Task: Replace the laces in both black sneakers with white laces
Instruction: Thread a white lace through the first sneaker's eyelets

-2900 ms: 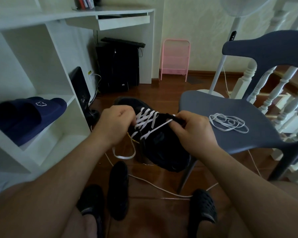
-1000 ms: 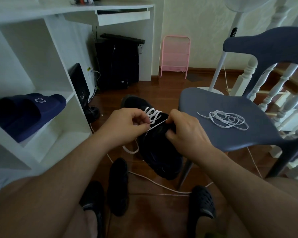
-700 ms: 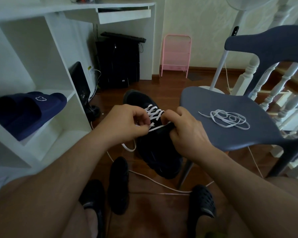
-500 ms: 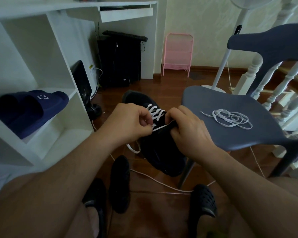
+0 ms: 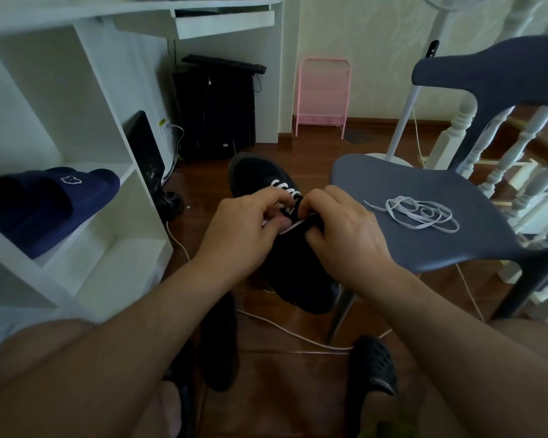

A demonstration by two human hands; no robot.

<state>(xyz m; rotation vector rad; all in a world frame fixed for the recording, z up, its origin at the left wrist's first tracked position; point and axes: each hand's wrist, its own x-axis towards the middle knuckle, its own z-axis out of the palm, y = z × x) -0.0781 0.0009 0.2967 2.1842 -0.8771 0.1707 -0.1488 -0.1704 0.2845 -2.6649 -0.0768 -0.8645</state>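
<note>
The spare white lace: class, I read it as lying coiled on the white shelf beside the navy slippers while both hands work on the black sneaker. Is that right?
Not quite. The head view shows the spare white lace coiled on the blue chair seat, not on the shelf. The rest holds: the left hand and right hand both work on the black sneaker.

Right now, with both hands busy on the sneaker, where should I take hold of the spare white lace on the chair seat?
Pinch the spare white lace at its straight free end, coming from above on the side nearest the right hand. That tail lies flat and clear of the tangled loops on the chair seat, so it should lift without knotting.
</note>
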